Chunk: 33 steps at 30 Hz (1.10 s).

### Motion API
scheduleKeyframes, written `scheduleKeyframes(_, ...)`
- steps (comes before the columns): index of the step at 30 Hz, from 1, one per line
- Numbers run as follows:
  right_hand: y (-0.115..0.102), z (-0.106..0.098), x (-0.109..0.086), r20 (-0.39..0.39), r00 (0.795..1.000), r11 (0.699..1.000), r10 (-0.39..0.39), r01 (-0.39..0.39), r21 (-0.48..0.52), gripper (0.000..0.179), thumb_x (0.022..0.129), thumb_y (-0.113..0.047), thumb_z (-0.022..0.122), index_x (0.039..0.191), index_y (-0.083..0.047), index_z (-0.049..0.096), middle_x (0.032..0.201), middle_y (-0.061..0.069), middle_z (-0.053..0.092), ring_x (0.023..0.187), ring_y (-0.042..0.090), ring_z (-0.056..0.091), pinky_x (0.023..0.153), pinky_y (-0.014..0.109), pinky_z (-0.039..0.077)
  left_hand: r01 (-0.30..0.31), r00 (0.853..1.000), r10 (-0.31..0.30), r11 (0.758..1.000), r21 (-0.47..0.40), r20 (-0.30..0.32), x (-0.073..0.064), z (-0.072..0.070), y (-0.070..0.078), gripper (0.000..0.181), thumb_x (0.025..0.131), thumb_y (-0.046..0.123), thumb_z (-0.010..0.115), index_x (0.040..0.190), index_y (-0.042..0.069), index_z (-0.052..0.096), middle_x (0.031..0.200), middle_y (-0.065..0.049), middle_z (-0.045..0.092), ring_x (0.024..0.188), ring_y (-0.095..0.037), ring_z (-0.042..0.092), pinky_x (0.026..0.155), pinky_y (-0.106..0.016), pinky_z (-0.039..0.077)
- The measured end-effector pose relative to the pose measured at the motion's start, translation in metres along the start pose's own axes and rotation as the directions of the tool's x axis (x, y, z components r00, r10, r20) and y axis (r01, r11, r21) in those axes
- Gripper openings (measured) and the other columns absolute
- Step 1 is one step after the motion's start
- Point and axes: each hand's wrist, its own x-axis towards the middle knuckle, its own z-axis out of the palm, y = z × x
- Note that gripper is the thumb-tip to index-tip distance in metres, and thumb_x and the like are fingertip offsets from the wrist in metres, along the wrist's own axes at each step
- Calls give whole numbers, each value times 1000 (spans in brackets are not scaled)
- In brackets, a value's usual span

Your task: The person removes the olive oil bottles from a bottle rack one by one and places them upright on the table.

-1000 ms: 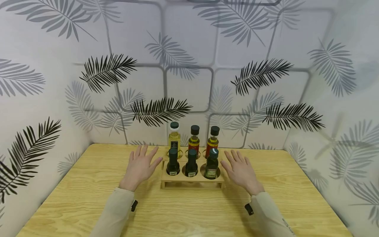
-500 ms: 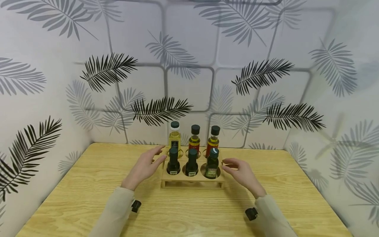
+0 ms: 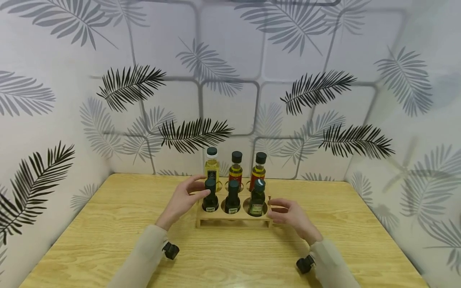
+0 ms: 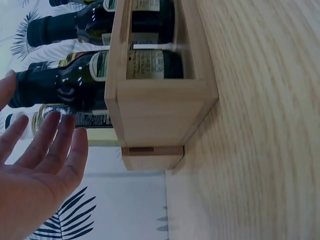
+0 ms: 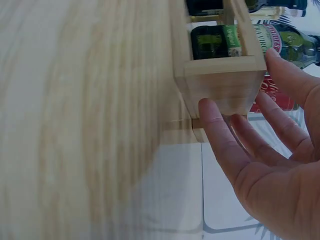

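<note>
A two-tier wooden bottle rack stands on the table with bottles upright in its round holes. My left hand reaches round the neck of the front-left dark bottle, its thumb close to the neck and its fingers behind. In the left wrist view its fingers are spread and extended beside that bottle. My right hand is at the rack's right end, with fingertips right at the end panel and the thumb by its upper edge. Nearest to it is a green glass bottle.
In the front row's middle stands another dark bottle. Behind are a yellow oil bottle and two red-labelled bottles, one in the middle and one at the right. A leaf-patterned wall rises behind the wooden table.
Both hands were flat on the table beside the rack, then lifted. The left moved right to the front-left bottle's neck; the right came in to the rack's right end.
</note>
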Motion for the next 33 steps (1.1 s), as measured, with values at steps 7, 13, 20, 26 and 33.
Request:
scheduleKeyframes(7, 5, 4, 3, 5, 1000, 1000, 17, -17, 8, 55, 89, -17, 73, 138, 0, 53, 144, 23, 48, 121, 34, 58, 83, 41, 58, 33, 999, -32, 994, -105, 8, 0, 7, -9, 53, 90, 30, 72, 139, 22, 53, 130, -12, 61, 122, -29, 57, 93, -43, 53)
scheduleKeyframes(13, 5, 6, 2, 15, 999, 999, 33, -33, 11, 55, 90, -19, 72, 139, -2, 52, 146, 23, 45, 124, 35, 55, 85, 41, 58, 49, 999, -47, 991, -124, 23, 0, 13, -14, 57, 92, 21, 71, 144, 15, 48, 129, -16, 62, 121, -31, 58, 97, -44, 51)
scheduleKeyframes(20, 5, 5, 0, 30, 999, 999, 28, -29, 28, 57, 91, -20, 72, 141, -3, 50, 147, 23, 43, 125, 36, 53, 86, 43, 58, 105, 994, -102, 985, -137, 30, 3, 18, -16, 45, 91, 22, 72, 133, 15, 60, 123, -9, 65, 116, -25, 59, 99, -45, 48)
scheduleKeyframes(26, 5, 4, 0, 43, 998, 998, 34, -36, 43, 58, 91, -20, 71, 142, -3, 49, 148, 24, 41, 126, 35, 53, 86, 43, 58, 133, 990, -127, 985, -107, 56, 3, 19, -15, 39, 90, 23, 73, 128, 14, 65, 120, -6, 68, 110, -21, 62, 96, -42, 49)
scheduleKeyframes(33, 5, 4, 1, 50, 998, 998, 39, -41, 45, 58, 92, -22, 71, 143, -3, 49, 150, 24, 39, 127, 37, 52, 84, 43, 58, 138, 989, -133, 987, -80, 63, 5, 17, -17, 38, 91, 24, 71, 128, 16, 66, 119, -4, 68, 107, -19, 63, 95, -43, 50)
